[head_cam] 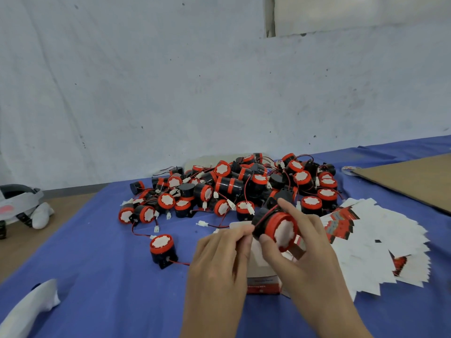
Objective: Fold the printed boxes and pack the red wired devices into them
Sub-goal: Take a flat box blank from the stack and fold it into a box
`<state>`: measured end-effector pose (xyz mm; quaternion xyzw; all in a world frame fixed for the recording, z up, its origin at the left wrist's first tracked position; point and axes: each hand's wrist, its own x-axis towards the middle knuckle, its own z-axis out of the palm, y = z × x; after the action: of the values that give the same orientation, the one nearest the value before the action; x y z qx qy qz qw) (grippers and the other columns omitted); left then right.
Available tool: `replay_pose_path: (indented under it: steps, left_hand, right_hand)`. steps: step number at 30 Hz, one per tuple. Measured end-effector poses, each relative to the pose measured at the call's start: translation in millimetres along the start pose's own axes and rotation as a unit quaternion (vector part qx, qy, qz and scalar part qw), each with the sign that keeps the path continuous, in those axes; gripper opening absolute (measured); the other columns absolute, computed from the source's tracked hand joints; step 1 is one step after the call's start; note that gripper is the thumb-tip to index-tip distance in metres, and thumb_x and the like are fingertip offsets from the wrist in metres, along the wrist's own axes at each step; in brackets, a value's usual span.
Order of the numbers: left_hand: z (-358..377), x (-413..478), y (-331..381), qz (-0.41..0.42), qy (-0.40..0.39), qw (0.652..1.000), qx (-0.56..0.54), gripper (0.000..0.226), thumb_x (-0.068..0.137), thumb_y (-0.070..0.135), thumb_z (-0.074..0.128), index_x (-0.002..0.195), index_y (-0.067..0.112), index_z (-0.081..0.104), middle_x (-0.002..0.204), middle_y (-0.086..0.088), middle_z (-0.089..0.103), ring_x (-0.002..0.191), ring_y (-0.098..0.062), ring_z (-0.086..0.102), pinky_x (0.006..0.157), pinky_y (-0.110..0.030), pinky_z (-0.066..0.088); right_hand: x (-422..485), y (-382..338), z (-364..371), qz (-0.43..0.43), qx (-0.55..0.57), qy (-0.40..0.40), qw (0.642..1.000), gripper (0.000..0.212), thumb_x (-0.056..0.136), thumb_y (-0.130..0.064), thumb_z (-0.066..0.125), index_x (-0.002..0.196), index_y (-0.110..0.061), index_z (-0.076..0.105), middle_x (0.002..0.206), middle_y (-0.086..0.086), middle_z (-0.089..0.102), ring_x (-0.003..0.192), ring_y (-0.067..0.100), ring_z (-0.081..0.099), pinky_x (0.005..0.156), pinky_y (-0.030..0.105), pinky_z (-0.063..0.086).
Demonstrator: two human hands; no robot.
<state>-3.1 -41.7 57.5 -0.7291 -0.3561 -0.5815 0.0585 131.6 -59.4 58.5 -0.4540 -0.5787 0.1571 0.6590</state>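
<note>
My right hand (305, 247) grips a red-and-black wired device (275, 228) with a white face, held above an upright folded box (262, 272) that stands on the blue cloth. My left hand (219, 262) pinches the device's thin red wire beside the box's open top. A big pile of the same devices (234, 189) lies behind my hands. One single device (161, 250) sits alone on the cloth to the left. A fanned stack of flat printed boxes (375, 242) lies to the right, white side mostly up.
The table carries a blue cloth (97, 276). A brown cardboard sheet (410, 179) lies at the far right with a tape roll (349, 170) by it. White gloves lie at bottom left (26, 311) and at the left edge (42, 214).
</note>
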Motion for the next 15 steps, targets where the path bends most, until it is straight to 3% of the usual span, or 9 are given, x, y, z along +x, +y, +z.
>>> replay_pose_path:
  steps: [4,6,8,9,12,15]
  left_hand:
    - [-1,-1,2,-0.096,-0.026,0.993,-0.067,0.017,0.096,0.053,0.052,0.11,0.045,0.059,0.107,0.026,0.067,0.094,0.0,0.066,0.078,-0.025,0.056]
    - [-1,-1,3,-0.128,-0.03,0.986,-0.102,0.013,0.095,0.055,0.051,0.1,0.052,0.063,0.101,0.027,0.068,0.091,0.0,0.068,0.073,-0.028,0.057]
    - [0,-1,8,-0.136,-0.035,0.984,-0.114,0.017,0.089,0.054,0.049,0.1,0.064,0.059,0.099,0.031,0.067,0.09,0.004,0.066,0.068,-0.02,0.055]
    - [2,-2,10,-0.13,-0.032,0.984,-0.119,0.019,0.092,0.052,0.05,0.103,0.067,0.056,0.099,0.032,0.067,0.09,0.006,0.066,0.068,-0.013,0.052]
    - [11,-6,14,-0.093,-0.021,0.989,-0.114,0.015,0.099,0.043,0.053,0.11,0.051,0.058,0.101,0.028,0.065,0.089,0.006,0.065,0.071,-0.007,0.048]
    - [20,-11,16,-0.037,-0.015,0.996,-0.081,0.019,0.097,0.036,0.049,0.115,0.04,0.056,0.115,0.027,0.055,0.094,0.008,0.06,0.068,-0.016,0.053]
  right_hand:
    - [-1,-9,3,0.066,0.113,0.013,0.991,0.055,0.069,-0.044,0.071,0.121,-0.048,0.056,0.106,-0.031,0.053,0.109,-0.008,0.057,0.076,0.006,0.05]
    - [0,-8,3,0.091,0.142,0.036,0.985,0.046,0.076,-0.036,0.074,0.118,-0.047,0.058,0.112,-0.02,0.06,0.105,-0.001,0.062,0.07,0.005,0.049]
    - [1,-8,3,0.115,0.161,0.064,0.978,0.043,0.079,-0.033,0.075,0.118,-0.045,0.061,0.115,-0.011,0.066,0.099,0.001,0.066,0.066,0.004,0.048]
    - [1,-9,4,0.126,0.178,0.069,0.973,0.045,0.075,-0.041,0.075,0.118,-0.044,0.063,0.112,-0.012,0.07,0.096,0.0,0.068,0.067,0.006,0.05]
    - [1,-13,11,0.171,0.252,0.094,0.948,0.059,0.058,-0.058,0.07,0.113,-0.036,0.071,0.102,-0.013,0.076,0.097,0.005,0.072,0.079,0.021,0.056]
    - [3,-17,16,0.209,0.317,0.127,0.916,0.046,0.056,-0.057,0.071,0.095,-0.033,0.079,0.098,-0.004,0.077,0.094,0.011,0.074,0.069,0.018,0.057]
